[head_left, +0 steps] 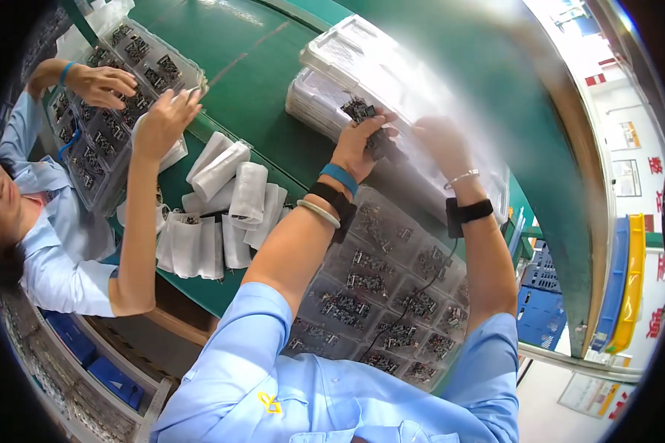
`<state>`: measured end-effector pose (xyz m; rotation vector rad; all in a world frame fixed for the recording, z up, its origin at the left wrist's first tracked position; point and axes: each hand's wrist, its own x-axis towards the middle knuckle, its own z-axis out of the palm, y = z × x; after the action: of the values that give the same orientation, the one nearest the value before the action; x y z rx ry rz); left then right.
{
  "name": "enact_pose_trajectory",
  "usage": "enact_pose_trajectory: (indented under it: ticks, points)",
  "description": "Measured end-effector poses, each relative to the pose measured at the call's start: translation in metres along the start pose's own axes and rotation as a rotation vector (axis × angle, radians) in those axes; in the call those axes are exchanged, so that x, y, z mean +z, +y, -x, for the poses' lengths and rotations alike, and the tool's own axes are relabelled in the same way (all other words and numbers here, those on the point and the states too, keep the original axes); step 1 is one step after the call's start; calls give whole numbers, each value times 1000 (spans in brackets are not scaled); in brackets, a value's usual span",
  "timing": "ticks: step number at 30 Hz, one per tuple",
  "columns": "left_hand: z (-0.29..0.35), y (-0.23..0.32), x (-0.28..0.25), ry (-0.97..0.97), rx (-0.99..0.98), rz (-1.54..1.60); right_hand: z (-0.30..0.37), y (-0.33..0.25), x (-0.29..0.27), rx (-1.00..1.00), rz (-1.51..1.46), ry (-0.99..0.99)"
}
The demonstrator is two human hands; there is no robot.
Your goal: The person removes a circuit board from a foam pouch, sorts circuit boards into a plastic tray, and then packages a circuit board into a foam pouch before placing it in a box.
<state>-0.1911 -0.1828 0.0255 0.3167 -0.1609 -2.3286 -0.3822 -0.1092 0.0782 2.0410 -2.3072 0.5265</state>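
Note:
My left hand (356, 146) is closed round a cluster of small dark electronic parts (359, 111), whose metal bits stick out past the fingers. It is at the near side of a stack of clear plastic trays (362, 48). Just to its right, in front of the same stack, my right hand (445, 144) is smeared by motion, so its fingers cannot be made out. Below both hands lies a clear compartment tray (391, 205) with small electronic parts in its pockets. A thin dark cord (421, 289) runs from my right wristband across this tray.
White sleeve-like packs (250, 193) lie heaped on the green table (255, 96) to the left. Beyond them a co-worker's hands (162, 122) are over another filled tray (102, 177). Blue crates (541, 314) and blue and yellow bins (628, 284) stand at the right.

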Motion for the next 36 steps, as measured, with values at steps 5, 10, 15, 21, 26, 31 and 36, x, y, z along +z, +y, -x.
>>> enact_pose_trajectory:
  ticks: [5, 10, 15, 21, 26, 31, 36]
  points:
    - [0, 5, -5, -68, -11, -21, -1, -9, -11, -89, 31, 2]
    - [2, 7, 3, -22, -20, -120, 5, -21, -14, 346, -191, -44]
    - [2, 5, 5, 29, 29, -170, -3, -54, -30, 318, -387, -91]
    - [-2, -2, 6, 16, 82, -131, -8, -36, -33, -7, -101, -23]
    - [-5, -7, -1, 9, 78, -173, -8, -60, -34, 7, 16, -57]
    - [-2, -1, -2, -27, 105, -116, -46, -133, -31, 162, -440, -184]
    - [-4, -7, -8, 47, 113, -117, -54, -114, -19, 121, -347, -323]
